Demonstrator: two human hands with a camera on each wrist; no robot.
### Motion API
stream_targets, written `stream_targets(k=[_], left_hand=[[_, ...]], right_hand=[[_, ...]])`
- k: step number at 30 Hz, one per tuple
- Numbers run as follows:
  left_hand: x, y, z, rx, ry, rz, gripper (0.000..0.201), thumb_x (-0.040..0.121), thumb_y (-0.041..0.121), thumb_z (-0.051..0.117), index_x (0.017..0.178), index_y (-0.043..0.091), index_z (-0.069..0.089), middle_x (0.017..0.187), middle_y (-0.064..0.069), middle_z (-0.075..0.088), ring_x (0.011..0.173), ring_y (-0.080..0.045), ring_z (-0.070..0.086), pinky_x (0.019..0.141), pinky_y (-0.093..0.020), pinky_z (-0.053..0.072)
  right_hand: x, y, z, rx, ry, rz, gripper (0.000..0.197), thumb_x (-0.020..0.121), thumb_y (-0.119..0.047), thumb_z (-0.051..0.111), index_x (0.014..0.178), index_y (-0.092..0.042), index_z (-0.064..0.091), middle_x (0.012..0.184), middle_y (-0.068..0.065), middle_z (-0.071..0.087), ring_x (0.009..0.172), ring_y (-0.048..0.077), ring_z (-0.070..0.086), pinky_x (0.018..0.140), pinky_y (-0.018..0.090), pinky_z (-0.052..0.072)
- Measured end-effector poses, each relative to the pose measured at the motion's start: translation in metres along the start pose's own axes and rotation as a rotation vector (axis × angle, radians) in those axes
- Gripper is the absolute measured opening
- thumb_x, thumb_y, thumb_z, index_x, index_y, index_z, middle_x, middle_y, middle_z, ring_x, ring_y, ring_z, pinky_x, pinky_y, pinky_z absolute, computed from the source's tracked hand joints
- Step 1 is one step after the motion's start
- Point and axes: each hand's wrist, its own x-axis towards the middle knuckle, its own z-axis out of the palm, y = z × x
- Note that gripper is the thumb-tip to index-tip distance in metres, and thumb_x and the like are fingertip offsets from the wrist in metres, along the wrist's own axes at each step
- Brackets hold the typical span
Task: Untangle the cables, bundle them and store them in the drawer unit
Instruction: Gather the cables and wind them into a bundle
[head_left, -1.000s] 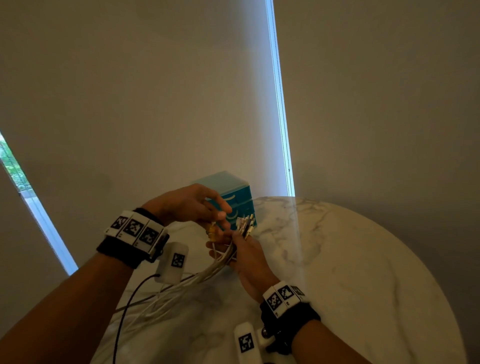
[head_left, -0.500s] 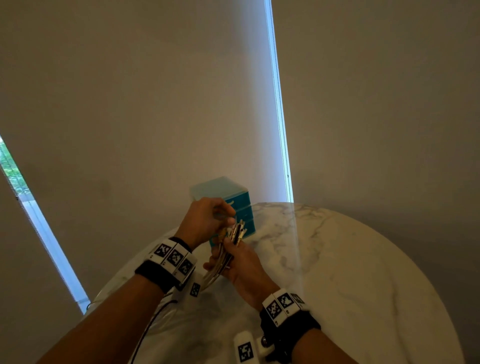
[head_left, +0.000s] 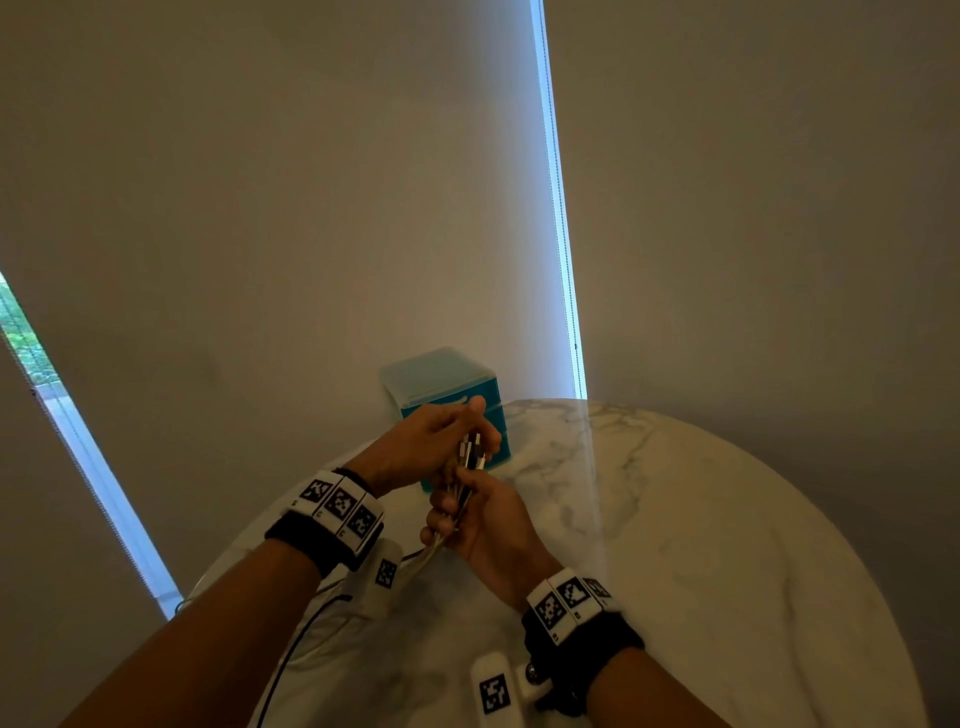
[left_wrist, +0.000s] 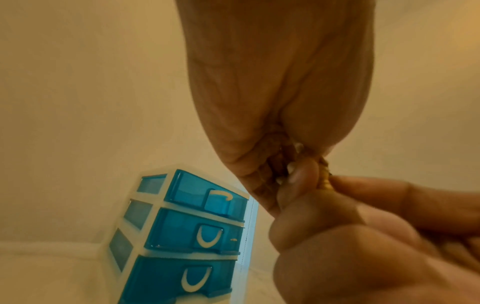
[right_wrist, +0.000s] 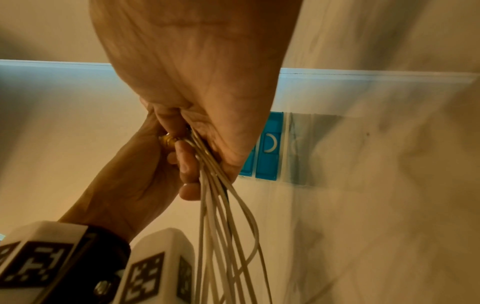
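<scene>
A bundle of thin white cables (head_left: 470, 456) stands nearly upright between both hands, above the marble table (head_left: 675, 519). My right hand (head_left: 448, 512) grips the bundle low down, and the loose strands (right_wrist: 223, 216) hang below its fist. My left hand (head_left: 470, 428) curls round the upper ends, where several plugs stick out. A small gold piece (right_wrist: 168, 141) is pinched between the fingers of both hands; in the left wrist view this gold piece (left_wrist: 324, 184) is partly hidden. The teal drawer unit (head_left: 441, 382) stands just behind the hands, with its drawers (left_wrist: 189, 236) pushed in.
The drawer unit sits at the table's far edge against a pale blind. Bright window strips (head_left: 558, 208) run down the blind. A black lead (head_left: 291, 649) from the left wrist camera trails over the table's near left. Bare marble lies to the right.
My left hand has swung in from the left and closed on the top of the bundle. The cables, which trailed left across the table, now hang below my right hand.
</scene>
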Motion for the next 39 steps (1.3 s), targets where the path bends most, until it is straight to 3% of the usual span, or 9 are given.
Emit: stream_targets(k=[2,6,9,15,19,25,31,37,39], left_hand=[[-0.001,0.001,0.001,0.051,-0.017,0.011,0.066,0.106,0.064,0.032,0.100,0.019,0.080,0.091,-0.007,0.078,0.064,-0.018,0.064,0.060,-0.023,0.051],[-0.003,-0.001,0.003,0.051,-0.028,0.012,0.068,0.106,0.068,0.032,0.098,0.022,0.081,0.098,-0.005,0.080,0.091,-0.033,0.075,0.082,-0.039,0.060],[-0.001,-0.007,0.001,0.056,-0.012,0.002,0.067,0.107,0.066,0.033,0.098,0.021,0.082,0.097,-0.001,0.082,0.088,-0.027,0.077,0.081,-0.041,0.060],[0.001,-0.014,0.000,-0.013,0.017,0.032,0.061,0.111,0.053,0.036,0.108,0.016,0.083,0.102,0.001,0.083,0.095,-0.015,0.079,0.087,-0.028,0.060],[0.001,-0.012,0.002,-0.090,0.011,0.054,0.052,0.111,0.048,0.042,0.114,0.015,0.082,0.111,0.001,0.083,0.107,-0.015,0.078,0.100,-0.036,0.061],[0.001,-0.017,0.005,-0.064,0.081,0.024,0.052,0.110,0.055,0.046,0.106,0.021,0.085,0.104,0.000,0.084,0.101,-0.021,0.080,0.104,-0.052,0.058],[-0.002,-0.004,0.012,-0.159,-0.052,0.014,0.047,0.109,0.044,0.054,0.104,0.004,0.080,0.103,-0.008,0.082,0.098,-0.027,0.081,0.096,-0.045,0.063],[0.005,-0.018,0.015,0.000,0.029,0.038,0.028,0.111,0.043,0.052,0.098,0.022,0.066,0.093,-0.015,0.070,0.080,-0.017,0.063,0.088,-0.054,0.059],[0.005,-0.015,0.014,0.042,-0.040,0.051,0.033,0.114,0.040,0.043,0.102,0.026,0.071,0.089,-0.007,0.064,0.077,-0.017,0.057,0.078,-0.045,0.054]], right_hand=[[-0.001,-0.002,-0.001,0.021,-0.008,-0.004,0.032,0.109,-0.023,0.037,0.094,-0.008,0.061,0.068,0.005,0.047,0.055,0.018,0.047,0.066,0.037,0.054],[-0.004,-0.004,-0.002,0.046,-0.044,0.003,0.031,0.107,-0.025,0.037,0.090,-0.010,0.058,0.070,0.006,0.047,0.056,0.018,0.046,0.065,0.037,0.052],[-0.004,-0.005,-0.002,0.053,-0.069,0.004,0.031,0.106,-0.026,0.035,0.091,-0.010,0.058,0.070,0.006,0.046,0.056,0.017,0.044,0.063,0.036,0.050],[-0.002,-0.001,0.000,-0.028,-0.023,-0.053,0.032,0.114,-0.028,0.037,0.097,-0.009,0.058,0.069,0.005,0.048,0.053,0.016,0.047,0.058,0.032,0.049],[-0.001,0.004,-0.002,-0.093,-0.020,-0.102,0.033,0.115,-0.034,0.038,0.102,-0.010,0.056,0.069,0.005,0.053,0.055,0.016,0.051,0.060,0.031,0.050],[0.003,0.009,-0.005,-0.176,0.039,-0.171,0.045,0.112,-0.047,0.039,0.107,-0.008,0.061,0.071,0.007,0.059,0.057,0.019,0.056,0.060,0.033,0.054],[0.005,0.010,0.000,-0.241,0.035,-0.127,0.046,0.115,-0.045,0.035,0.088,-0.012,0.052,0.064,0.002,0.047,0.050,0.014,0.044,0.055,0.030,0.046],[0.004,0.004,-0.006,-0.071,-0.006,-0.029,0.030,0.108,-0.028,0.035,0.088,-0.011,0.051,0.067,0.003,0.043,0.054,0.016,0.039,0.057,0.031,0.041],[0.001,0.002,-0.009,-0.060,-0.053,-0.023,0.018,0.097,-0.019,0.041,0.082,-0.013,0.048,0.068,0.004,0.040,0.055,0.016,0.038,0.060,0.032,0.040]])
